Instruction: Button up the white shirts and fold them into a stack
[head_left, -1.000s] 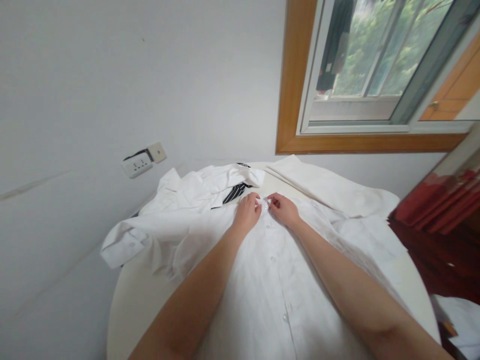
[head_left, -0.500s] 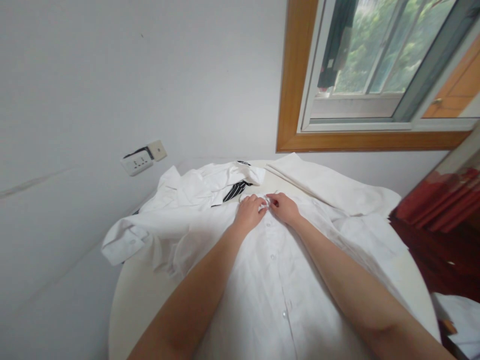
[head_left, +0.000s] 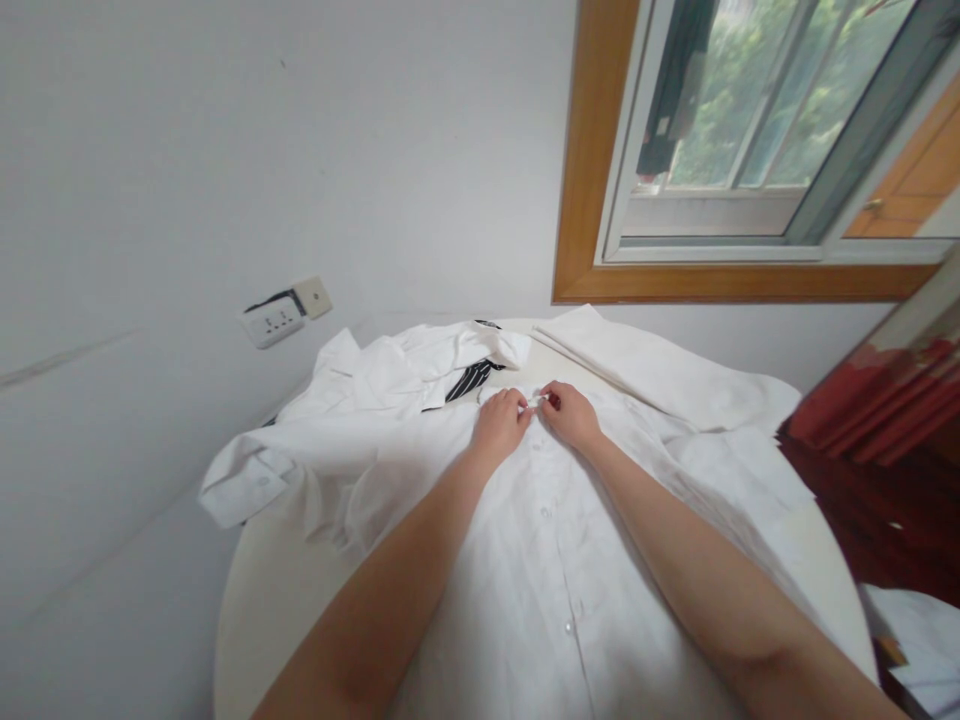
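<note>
A white button-up shirt lies spread front side up, its buttoned placket running down toward me. At its collar end, my left hand pinches the fabric close to the top of the placket. Facing it, my right hand grips the other side of the collar opening between thumb and fingers. A small bit of collar cloth shows between the fingertips; the top button itself is too small to make out. One cuffed sleeve hangs over the table's left edge.
Beneath is a round cream table against the wall. Behind the shirt lie another crumpled white garment, black striped cloth and a folded white cloth. A wall socket, window frame and red curtain surround it.
Both hands stay at the collar. The right fingers have shifted slightly upward, and the fingertips hold the cloth between them a little differently. The shirt lies as before.
</note>
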